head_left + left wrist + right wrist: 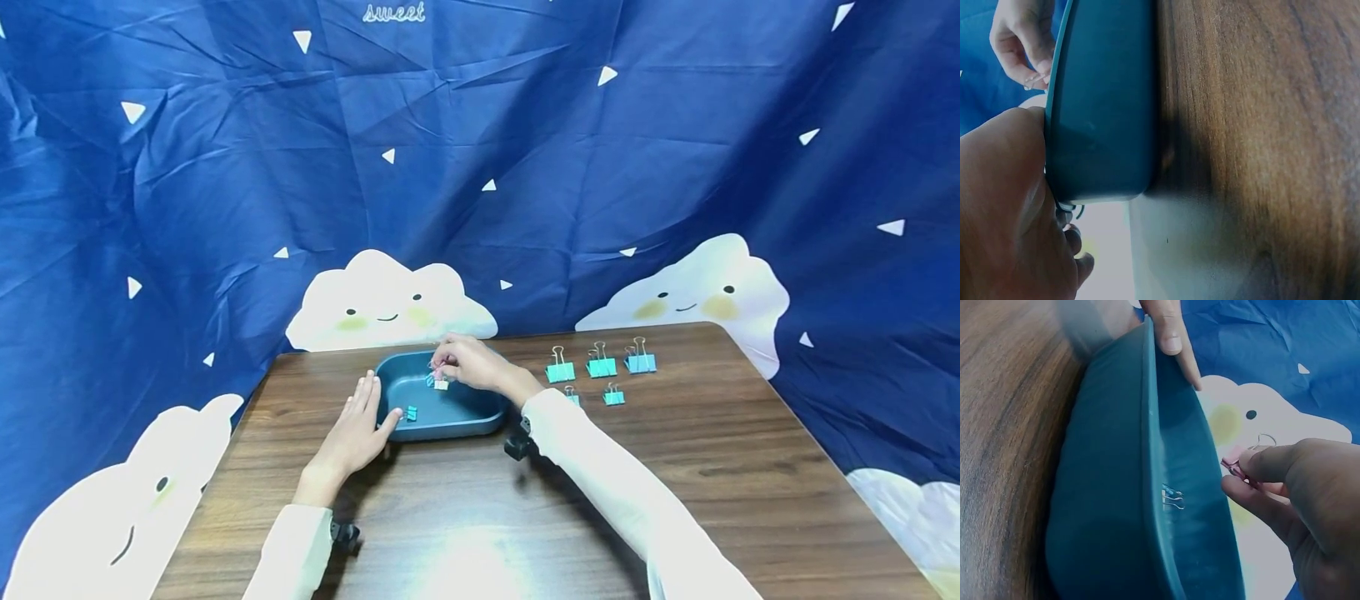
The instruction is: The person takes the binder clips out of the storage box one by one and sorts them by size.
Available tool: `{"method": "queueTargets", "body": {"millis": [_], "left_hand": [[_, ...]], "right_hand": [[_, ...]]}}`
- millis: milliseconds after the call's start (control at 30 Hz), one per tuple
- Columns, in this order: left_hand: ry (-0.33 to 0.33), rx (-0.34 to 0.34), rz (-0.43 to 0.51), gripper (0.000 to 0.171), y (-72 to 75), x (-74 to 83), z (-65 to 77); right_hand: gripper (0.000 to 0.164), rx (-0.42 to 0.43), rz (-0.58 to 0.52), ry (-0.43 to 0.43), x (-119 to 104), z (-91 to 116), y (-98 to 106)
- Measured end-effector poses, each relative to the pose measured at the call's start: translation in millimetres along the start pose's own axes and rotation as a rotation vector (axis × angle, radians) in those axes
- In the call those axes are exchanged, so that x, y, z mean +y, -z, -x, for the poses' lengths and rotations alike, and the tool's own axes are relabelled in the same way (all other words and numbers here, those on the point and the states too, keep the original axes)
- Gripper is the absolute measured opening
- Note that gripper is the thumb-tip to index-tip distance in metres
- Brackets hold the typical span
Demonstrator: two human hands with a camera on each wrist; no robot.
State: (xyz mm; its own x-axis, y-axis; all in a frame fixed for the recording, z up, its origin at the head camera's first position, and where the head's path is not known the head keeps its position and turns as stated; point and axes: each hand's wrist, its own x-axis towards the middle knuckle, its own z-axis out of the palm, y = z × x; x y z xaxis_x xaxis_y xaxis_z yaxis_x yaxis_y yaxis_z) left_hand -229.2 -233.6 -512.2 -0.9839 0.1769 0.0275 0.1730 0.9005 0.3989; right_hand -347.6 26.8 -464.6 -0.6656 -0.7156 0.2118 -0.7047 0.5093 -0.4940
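1. Your white sleeves (615,483) lie nearest the camera.
2. Your left hand (357,429), with fingers straight, rests on the rim of the blue tray (450,431).
3. Your right hand (476,365) pinches a pink clip (1232,465) above this tray.
4. On the blue curtain (465,100) you can read "sweet".

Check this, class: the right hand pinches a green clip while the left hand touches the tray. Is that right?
Not quite: the clip is pink, not green, as the right wrist view shows. The right hand pinches it, and the left hand touches the tray.
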Motion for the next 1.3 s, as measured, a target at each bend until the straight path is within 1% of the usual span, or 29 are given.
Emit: {"method": "queueTargets", "body": {"millis": [100,300,500,567,733,867,1067,1300], "left_hand": [[0.0,0.001,0.001,0.084,0.6,0.5,0.2],[0.007,-0.012,-0.004,0.084,1.4,0.8,0.1],[0.01,-0.006,0.001,0.083,1.5,1.5,-0.1],[0.009,-0.008,-0.001,0.084,1.6,1.9,0.2],[0.009,-0.011,-0.004,0.085,1.6,2.0,1.0],[0.004,0.003,-0.009,0.084,0.7,1.4,1.4],[-0.004,0.013,-0.002,0.084,0.0,1.0,1.8],[-0.009,0.013,-0.008,0.085,-0.3,0.3,1.2]], "right_hand": [[0.015,0.012,-0.022,-0.021,-0.7,3.7,4.7],[0.013,0.063,-0.015,0.004,-0.8,11.9,15.5],[0.012,0.093,-0.025,-0.013,2.2,18.1,24.9],[0.011,0.101,-0.043,-0.015,2.6,21.5,28.1],[0.009,0.119,-0.083,-0.016,2.2,31.7,37.4],[0.009,0.135,-0.081,-0.015,3.3,39.9,42.8],[0.007,0.16,-0.1,-0.044,7.0,54.1,48.8],[0.007,0.197,-0.08,-0.058,14.5,72.0,56.9]]}}
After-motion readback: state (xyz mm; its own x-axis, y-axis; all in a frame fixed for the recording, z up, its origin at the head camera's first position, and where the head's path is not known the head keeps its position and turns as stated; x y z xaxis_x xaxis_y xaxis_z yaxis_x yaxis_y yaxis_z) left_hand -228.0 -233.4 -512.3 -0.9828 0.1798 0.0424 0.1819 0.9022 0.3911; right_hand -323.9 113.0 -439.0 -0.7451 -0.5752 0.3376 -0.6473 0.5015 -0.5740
